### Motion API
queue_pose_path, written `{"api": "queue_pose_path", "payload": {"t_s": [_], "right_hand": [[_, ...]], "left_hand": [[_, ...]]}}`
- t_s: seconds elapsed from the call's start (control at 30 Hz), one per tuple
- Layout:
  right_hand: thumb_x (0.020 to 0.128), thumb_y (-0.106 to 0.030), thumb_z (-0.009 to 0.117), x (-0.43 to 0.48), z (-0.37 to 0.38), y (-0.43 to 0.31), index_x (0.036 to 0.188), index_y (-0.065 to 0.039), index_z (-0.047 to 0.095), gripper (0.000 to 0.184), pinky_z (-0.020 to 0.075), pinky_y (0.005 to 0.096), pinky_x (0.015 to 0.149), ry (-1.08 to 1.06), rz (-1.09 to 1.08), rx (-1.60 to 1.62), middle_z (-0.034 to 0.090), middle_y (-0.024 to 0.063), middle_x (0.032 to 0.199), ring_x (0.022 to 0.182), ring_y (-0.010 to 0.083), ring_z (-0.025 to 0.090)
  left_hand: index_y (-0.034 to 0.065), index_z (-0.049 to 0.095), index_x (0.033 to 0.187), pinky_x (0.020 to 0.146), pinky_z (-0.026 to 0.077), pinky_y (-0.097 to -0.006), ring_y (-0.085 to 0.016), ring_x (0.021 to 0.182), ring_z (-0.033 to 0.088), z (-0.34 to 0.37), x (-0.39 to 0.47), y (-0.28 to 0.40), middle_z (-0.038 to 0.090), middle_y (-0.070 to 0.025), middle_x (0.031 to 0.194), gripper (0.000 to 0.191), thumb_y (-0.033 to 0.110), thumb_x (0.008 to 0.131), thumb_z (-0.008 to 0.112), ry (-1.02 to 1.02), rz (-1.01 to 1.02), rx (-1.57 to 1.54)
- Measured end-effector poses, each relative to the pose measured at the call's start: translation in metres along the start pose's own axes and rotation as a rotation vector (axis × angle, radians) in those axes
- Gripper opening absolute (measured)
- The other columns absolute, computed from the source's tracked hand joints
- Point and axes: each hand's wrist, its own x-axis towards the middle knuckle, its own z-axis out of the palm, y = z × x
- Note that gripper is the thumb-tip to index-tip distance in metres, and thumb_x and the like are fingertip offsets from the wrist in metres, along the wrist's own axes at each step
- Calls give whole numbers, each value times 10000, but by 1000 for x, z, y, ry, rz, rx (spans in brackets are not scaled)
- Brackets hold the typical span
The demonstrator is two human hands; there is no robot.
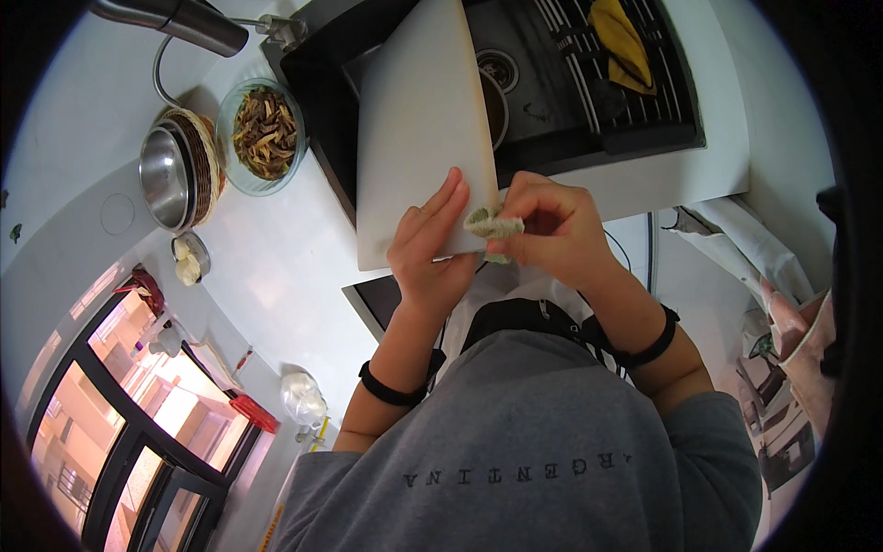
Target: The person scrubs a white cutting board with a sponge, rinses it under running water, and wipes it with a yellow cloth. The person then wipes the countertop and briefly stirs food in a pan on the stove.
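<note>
A large white cutting board (424,131) is tilted over a dark sink (531,103), its near end close to my body. My left hand (431,241) grips the board's near edge, fingers laid on its face and the palm at the rim. At the board's near right corner, my right hand (545,231) pinches a folded light-green cloth (493,224) between thumb and fingers. Part of a round pot (495,107) shows in the sink behind the board, which hides the rest of it.
Left of the sink stand a glass bowl of sliced food (265,134), nested metal and wicker bowls (165,176) and a small dish (190,259). A faucet (200,27) reaches in at upper left. A yellow cloth (624,52) hangs on a drying rack (576,65).
</note>
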Motion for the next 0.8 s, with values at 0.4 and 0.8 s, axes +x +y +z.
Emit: {"api": "queue_pose_path", "payload": {"t_s": [0.4,0.8], "right_hand": [[837,-33,802,25,2,-1,922,-30,704,131,461,206,613,110,72,-87,640,-1,902,724,59,585],[775,-372,897,301,-123,89,1146,-19,717,542,540,317,736,404,-104,-195,711,94,1037,872,185,656]], "left_hand": [[18,733,1201,688,520,-262,-188,706,625,-5,0,2,693,-180,1281,581,-95,633,676,-32,-21,40],[9,748,1144,587,467,-268,-199,586,499,0,-1,1,693,-160,1289,650,-97,516,619,-22,16,47]]}}
